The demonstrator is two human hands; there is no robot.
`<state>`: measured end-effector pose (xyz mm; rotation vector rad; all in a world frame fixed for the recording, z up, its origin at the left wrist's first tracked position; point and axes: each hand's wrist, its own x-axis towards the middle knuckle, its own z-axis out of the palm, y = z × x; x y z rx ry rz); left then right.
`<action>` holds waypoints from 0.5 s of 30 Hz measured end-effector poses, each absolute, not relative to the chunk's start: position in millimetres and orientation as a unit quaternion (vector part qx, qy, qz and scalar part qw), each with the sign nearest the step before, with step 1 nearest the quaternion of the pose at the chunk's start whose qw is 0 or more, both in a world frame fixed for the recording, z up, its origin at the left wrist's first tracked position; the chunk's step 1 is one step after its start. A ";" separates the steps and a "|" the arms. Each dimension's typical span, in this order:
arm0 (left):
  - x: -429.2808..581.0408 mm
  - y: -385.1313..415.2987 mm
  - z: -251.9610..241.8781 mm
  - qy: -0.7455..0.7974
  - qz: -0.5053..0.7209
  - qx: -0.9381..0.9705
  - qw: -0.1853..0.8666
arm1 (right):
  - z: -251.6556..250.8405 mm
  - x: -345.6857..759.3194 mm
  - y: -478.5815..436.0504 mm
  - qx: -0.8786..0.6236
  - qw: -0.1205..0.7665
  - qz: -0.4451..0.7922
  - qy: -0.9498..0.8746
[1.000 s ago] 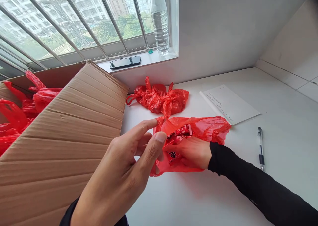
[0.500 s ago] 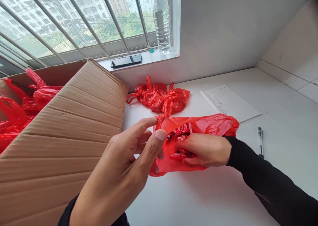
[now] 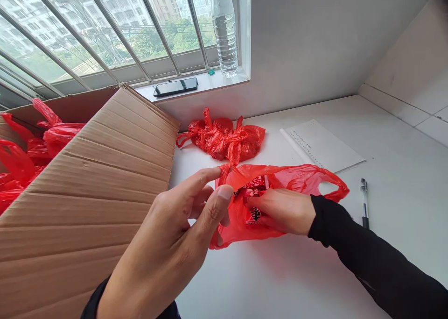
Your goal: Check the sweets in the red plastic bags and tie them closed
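Observation:
A thin red plastic bag lies with its mouth spread on the white table. At its left edge my left hand is curled, index finger and thumb holding the plastic by the rim. My right hand reaches into the bag from the right, its fingers bent round a small red packet with dark printed characters; the fingertips are partly hidden. Just beyond it, other red wrapped packets with pale patterns show inside the bag. A loop handle of the bag stands out on the right, beside my wrist.
An open cardboard box on the left holds several red bags. Tied red bags rest by the wall. On the right are a notepad and a pen. A phone and a water bottle occupy the windowsill.
My right hand has shifted slightly left and down in the bag, and the packet at its fingers shows a different face. The bag's right handle has opened into a loop. My left hand stays put.

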<state>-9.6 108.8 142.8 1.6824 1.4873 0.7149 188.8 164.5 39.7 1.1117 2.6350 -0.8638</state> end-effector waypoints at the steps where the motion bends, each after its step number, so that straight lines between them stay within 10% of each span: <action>1: -9.6 109.0 142.8 0.582 0.278 0.662 0.382 | 38.7 188.2 165.4 0.375 0.065 -0.287 0.879; 15: -10.0 106.2 141.8 0.576 0.263 0.676 0.376 | 57.8 211.6 175.1 0.465 0.160 -0.201 0.847</action>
